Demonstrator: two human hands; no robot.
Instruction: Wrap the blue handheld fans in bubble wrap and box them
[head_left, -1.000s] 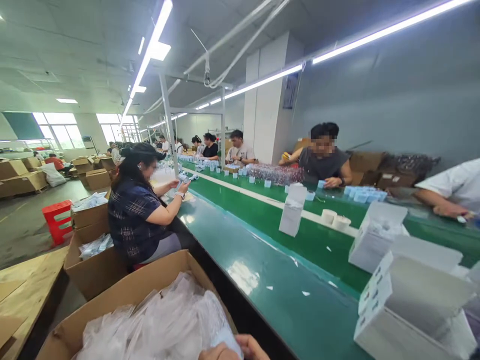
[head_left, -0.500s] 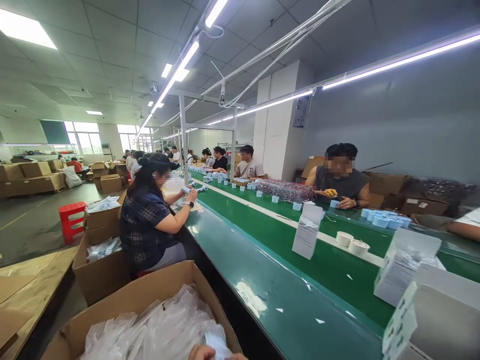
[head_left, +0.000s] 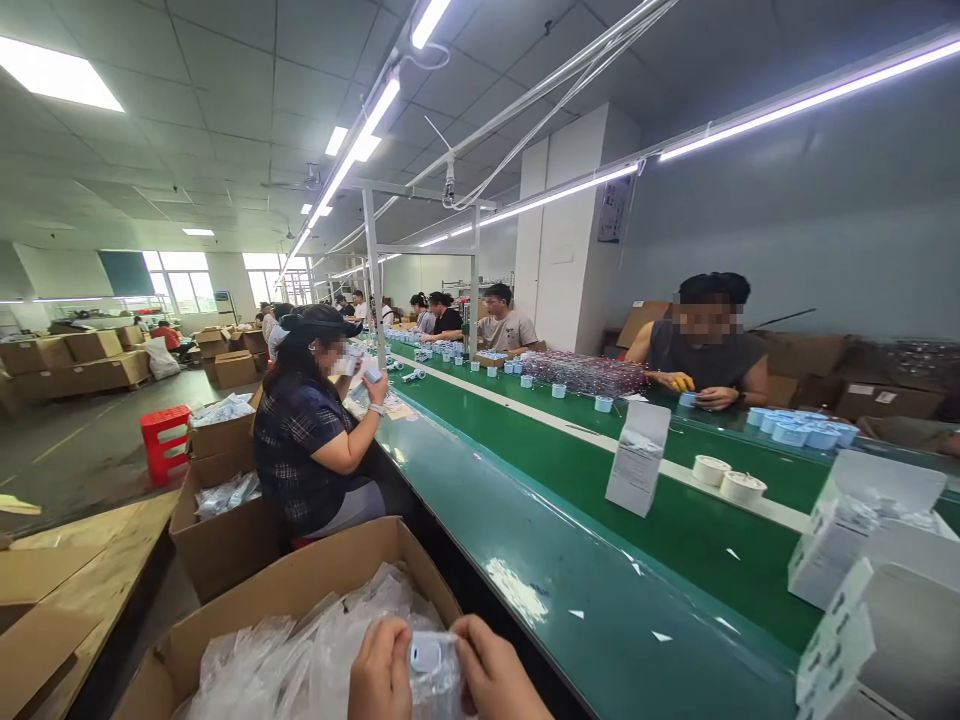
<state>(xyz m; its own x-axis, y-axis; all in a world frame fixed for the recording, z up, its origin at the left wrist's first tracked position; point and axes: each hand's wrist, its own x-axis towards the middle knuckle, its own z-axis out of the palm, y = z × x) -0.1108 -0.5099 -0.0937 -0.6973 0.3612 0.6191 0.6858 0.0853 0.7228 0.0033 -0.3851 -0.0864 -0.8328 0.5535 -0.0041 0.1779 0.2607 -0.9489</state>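
Note:
At the bottom edge both my hands hold one small clear plastic bag point(head_left: 429, 668) with a white round part inside. My left hand point(head_left: 380, 675) pinches its left side and my right hand point(head_left: 491, 675) pinches its right side, fingers closed. The bag is raised just above an open cardboard box point(head_left: 300, 585) filled with several similar clear bags, which stands to the left of the green conveyor table point(head_left: 570, 540).
White open cartons point(head_left: 862, 520) stand on the belt at right, another point(head_left: 637, 458) farther along, with two tape rolls point(head_left: 726, 478). A seated person in a plaid shirt point(head_left: 307, 440) works ahead on my side; more people sit across. Cardboard boxes point(head_left: 225, 520) and a red stool point(head_left: 161, 440) are left.
My hands have risen into view with the small bag held between them. The view has tilted up and turned slightly right, and the person in plaid has lifted an item toward the head.

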